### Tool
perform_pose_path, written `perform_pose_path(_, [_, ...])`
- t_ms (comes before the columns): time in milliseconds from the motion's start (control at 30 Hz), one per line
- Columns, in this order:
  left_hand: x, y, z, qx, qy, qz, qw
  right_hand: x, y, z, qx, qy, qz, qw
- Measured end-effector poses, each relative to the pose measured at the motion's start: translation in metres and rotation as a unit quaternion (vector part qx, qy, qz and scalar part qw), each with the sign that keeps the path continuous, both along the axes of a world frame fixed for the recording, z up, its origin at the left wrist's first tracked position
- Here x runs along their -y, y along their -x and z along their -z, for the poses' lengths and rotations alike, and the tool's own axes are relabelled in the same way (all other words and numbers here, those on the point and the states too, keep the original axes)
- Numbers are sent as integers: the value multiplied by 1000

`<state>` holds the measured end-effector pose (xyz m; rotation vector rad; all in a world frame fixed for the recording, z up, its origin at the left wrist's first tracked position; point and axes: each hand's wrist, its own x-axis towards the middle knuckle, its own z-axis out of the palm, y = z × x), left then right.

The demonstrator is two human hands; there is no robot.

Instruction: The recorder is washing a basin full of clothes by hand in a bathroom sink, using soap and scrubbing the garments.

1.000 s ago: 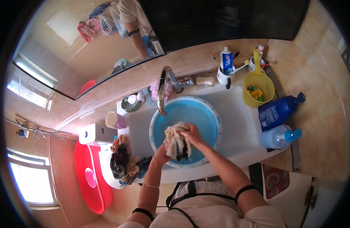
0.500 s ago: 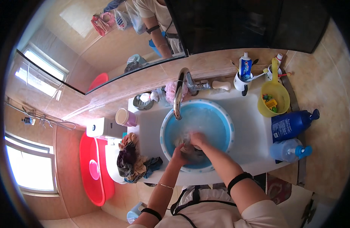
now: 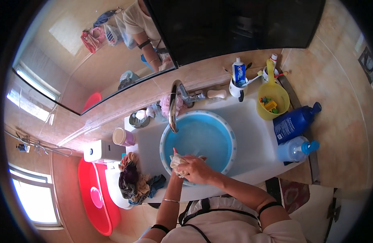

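A bunched, wet cream cloth (image 3: pixel 179 165) is squeezed between my hands, above the near left part of a blue basin (image 3: pixel 232 139) with a pale dotted rim. My right hand (image 3: pixel 197 169) wraps over it from the right, fingers curled. Underneath and to the left, my left hand (image 3: pixel 175 175) grips it too; its thumb points up beside the cloth and most of its fingers are hidden. Cloudy water (image 3: pixel 206 135) fills the basin, which stands in a white sink under a curved chrome faucet (image 3: pixel 173 107).
A pile of clothes (image 3: pixel 138 180) lies on the counter's left, near a pink-white cup (image 3: pixel 123 137). Along the right are a yellow dipper (image 3: pixel 281 99) with small toys, a dark blue bottle (image 3: pixel 296 123) and a clear pump bottle (image 3: pixel 292 150). Behind stand toothbrush mugs (image 3: pixel 237 90) and soap (image 3: pixel 217 94).
Both hands have come up out of the water, moving left and nearer, with the cloth now bunched between them. The view has shifted, so the counter sits further left.
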<state>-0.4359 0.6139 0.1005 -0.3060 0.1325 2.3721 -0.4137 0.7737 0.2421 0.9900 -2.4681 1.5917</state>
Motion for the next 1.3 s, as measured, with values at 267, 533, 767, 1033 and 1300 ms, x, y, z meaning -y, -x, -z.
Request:
perform_pose_path(267, [-25, -7, -66, 392, -438, -67, 806, -19, 29, 19, 313, 326, 62, 890])
perform_pose_path(533, [-29, -15, -93, -128, 31, 91, 987, -33, 65, 34, 196, 60, 142, 968])
perform_pose_path(767, [-56, -12, -130, 48, -125, 91, 987, -50, 65, 67, 607, 485, -208, 595])
perform_pose_path(1033, [-43, -14, -141, 129, 42, 58, 989, -48, 91, 32, 488, 493, -152, 704])
perform_pose_path(1300, [-20, -7, -152, -138, 299, 88, 940, -16, 103, -21, 352, 216, -76, 908])
